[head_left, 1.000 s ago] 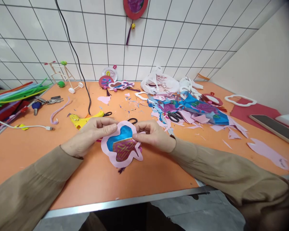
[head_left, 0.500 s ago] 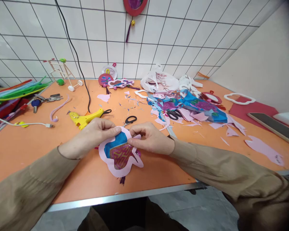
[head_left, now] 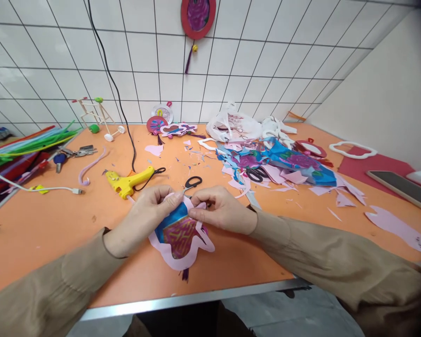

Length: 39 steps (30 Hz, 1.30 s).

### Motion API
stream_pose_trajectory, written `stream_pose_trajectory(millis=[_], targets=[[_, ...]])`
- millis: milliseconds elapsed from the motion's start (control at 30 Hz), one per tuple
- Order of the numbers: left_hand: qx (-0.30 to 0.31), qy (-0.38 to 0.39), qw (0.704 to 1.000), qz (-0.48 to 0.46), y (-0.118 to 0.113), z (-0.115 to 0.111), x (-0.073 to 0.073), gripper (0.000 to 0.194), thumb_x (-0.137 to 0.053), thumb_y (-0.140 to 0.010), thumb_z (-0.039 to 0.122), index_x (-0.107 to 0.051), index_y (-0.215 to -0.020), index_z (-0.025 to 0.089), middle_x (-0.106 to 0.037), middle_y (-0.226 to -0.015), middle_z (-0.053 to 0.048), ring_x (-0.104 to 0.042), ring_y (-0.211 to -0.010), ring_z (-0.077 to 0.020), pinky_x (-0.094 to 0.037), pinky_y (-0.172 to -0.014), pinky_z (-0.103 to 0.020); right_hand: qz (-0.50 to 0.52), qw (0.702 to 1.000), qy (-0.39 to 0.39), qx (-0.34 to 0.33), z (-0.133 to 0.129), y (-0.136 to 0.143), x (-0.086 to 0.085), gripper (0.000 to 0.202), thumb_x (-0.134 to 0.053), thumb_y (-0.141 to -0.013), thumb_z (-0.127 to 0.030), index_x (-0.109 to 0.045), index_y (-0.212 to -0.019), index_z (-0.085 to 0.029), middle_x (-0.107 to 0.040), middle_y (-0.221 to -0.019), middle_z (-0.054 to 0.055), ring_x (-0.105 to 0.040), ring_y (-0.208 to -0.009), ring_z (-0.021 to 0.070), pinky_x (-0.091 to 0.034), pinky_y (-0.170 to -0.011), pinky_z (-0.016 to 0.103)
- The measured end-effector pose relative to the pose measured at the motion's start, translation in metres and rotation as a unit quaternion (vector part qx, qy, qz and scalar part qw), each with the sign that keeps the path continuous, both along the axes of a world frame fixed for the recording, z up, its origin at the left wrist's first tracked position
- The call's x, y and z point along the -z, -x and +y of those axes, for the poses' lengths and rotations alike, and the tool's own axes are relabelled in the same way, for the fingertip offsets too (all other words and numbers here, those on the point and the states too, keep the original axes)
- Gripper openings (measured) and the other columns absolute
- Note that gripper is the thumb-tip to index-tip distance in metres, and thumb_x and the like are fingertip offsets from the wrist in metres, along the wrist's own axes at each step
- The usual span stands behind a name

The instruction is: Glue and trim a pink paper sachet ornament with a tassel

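Between my hands, above the orange table, is a pink paper cutout (head_left: 168,261) with a wavy outline, backed by blue and purple patterned fabric. My left hand (head_left: 154,210) pinches its upper left edge, thumb on top. On the upper right edge, my right hand (head_left: 222,210) closes thumb and fingers. A dark purple tassel (head_left: 185,274) hangs below the cutout. Just beyond my hands lie scissors with black handles (head_left: 193,181), their blades partly hidden. A yellow glue gun (head_left: 129,181) rests to the upper left of my left hand.
Fabric and pink paper scraps (head_left: 284,161) pile up at the right, with a second pair of scissors (head_left: 257,174) among them. A white plastic bag (head_left: 233,124) stands behind. Pipe cleaners (head_left: 31,145), keys (head_left: 86,150) and a white cable (head_left: 35,188) lie left. A phone (head_left: 403,189) is far right.
The view has tilted up slightly, so everything sits lower. My left hand has shifted along the cutout's top edge toward my right hand, and its thumb covers more of the top.
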<state>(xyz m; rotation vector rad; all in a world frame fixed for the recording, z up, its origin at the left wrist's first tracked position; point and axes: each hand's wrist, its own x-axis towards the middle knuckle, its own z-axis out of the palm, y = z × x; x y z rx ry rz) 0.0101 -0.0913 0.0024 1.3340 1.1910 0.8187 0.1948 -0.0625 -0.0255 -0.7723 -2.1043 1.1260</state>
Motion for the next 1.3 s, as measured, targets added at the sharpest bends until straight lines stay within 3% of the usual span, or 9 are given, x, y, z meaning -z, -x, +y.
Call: stream_pose_trajectory(millis=[167,300,433,533,700,800,1067,1167,1300], targets=[[0.019,0.117,0.989,-0.085,0.004,0.002,0.005,0.035,-0.078,-0.066,0.045,-0.066,-0.071,0.012,-0.065,-0.063,-0.002,-0.056,-0.052,-0.0098,-0.042,-0.049,-0.019,0.022,1.0,0.011,0.009,0.006,-0.008,-0.004,0.028,-0.054,-0.086,-0.035,-0.062,-0.069,-0.014,-0.057,-0.059,0.0,-0.05,-0.053,0.0095,-0.04,-0.05,0.022],[-0.005,0.128,0.985,-0.118,0.006,0.004,0.007,0.031,-0.081,-0.066,0.038,-0.065,-0.064,0.012,-0.065,-0.058,0.0,-0.054,-0.048,-0.0072,-0.041,-0.046,-0.016,0.018,0.98,-0.155,0.123,0.023,-0.02,-0.008,0.016,-0.052,-0.085,-0.024,-0.065,-0.087,-0.014,-0.064,-0.082,0.006,-0.058,-0.07,0.013,-0.049,-0.066,0.027],[-0.01,0.129,0.981,-0.145,0.006,0.005,0.008,0.031,-0.084,-0.062,0.035,-0.064,-0.061,0.012,-0.066,-0.056,0.0,-0.055,-0.048,-0.0069,-0.042,-0.045,-0.015,-0.12,0.956,-0.266,0.04,0.036,-0.029,-0.002,0.023,-0.052,-0.08,-0.011,-0.066,-0.098,-0.013,-0.067,-0.103,0.012,-0.061,-0.097,0.0217,-0.05,-0.086,0.038],[-0.002,0.137,0.977,-0.161,0.006,0.007,0.009,0.03,-0.084,-0.062,0.034,-0.064,-0.06,0.013,-0.064,-0.055,0.001,-0.054,-0.046,-0.0059,-0.041,-0.044,-0.014,-0.197,0.944,-0.263,-0.017,0.035,-0.028,0.006,0.026,-0.052,-0.085,-0.016,-0.066,-0.107,-0.013,-0.065,-0.111,0.014,-0.059,-0.107,0.0249,-0.049,-0.091,0.042],[0.046,0.169,0.97,-0.171,0.008,0.005,0.01,0.022,-0.084,-0.063,0.03,-0.07,-0.069,0.013,-0.07,-0.062,-0.002,-0.061,-0.052,-0.0094,-0.048,-0.05,-0.017,-0.223,0.932,-0.284,0.038,0.032,-0.025,0.009,0.033,-0.058,-0.084,-0.02,-0.063,-0.115,-0.011,-0.059,-0.118,0.017,-0.056,-0.109,0.0267,-0.048,-0.092,0.043],[0.059,0.195,0.966,-0.16,0.007,0.004,0.011,0.023,-0.085,-0.06,0.029,-0.072,-0.07,0.013,-0.073,-0.066,-0.004,-0.064,-0.055,-0.0117,-0.05,-0.053,-0.019,-0.249,0.922,-0.297,0.007,0.034,-0.025,0.008,0.035,-0.056,-0.085,-0.019,-0.061,-0.118,-0.011,-0.057,-0.123,0.017,-0.052,-0.115,0.027,-0.044,-0.097,0.043],[0.037,0.183,0.966,-0.176,0.005,0.004,0.008,0.024,-0.086,-0.057,0.029,-0.07,-0.063,0.013,-0.07,-0.059,-0.003,-0.061,-0.049,-0.0107,-0.047,-0.049,-0.019,-0.401,0.886,-0.226,0.056,0.034,-0.032,-0.009,0.056,-0.067,-0.078,-0.041,-0.057,-0.127,-0.016,-0.06,-0.102,0.015,-0.057,-0.094,0.0302,-0.045,-0.078,0.04],[0.018,0.154,0.969,-0.19,0.005,0.004,0.006,0.021,-0.085,-0.059,0.028,-0.069,-0.06,0.014,-0.069,-0.057,-0.002,-0.058,-0.047,-0.0094,-0.044,-0.047,-0.018,-0.383,0.897,-0.211,0.062,0.03,-0.032,-0.011,0.041,-0.066,-0.077,-0.034,-0.061,-0.113,-0.015,-0.061,-0.1,0.014,-0.058,-0.092,0.0283,-0.045,-0.077,0.039],[0.0,0.121,0.973,-0.196,0.006,0.003,0.003,0.021,-0.084,-0.06,0.028,-0.069,-0.063,0.014,-0.068,-0.058,-0.002,-0.059,-0.049,-0.0107,-0.045,-0.047,-0.02,-0.226,0.946,-0.213,0.091,0.032,-0.031,-0.003,0.039,-0.06,-0.078,-0.025,-0.053,-0.115,-0.015,-0.061,-0.104,0.012,-0.058,-0.09,0.022,-0.046,-0.08,0.037]])
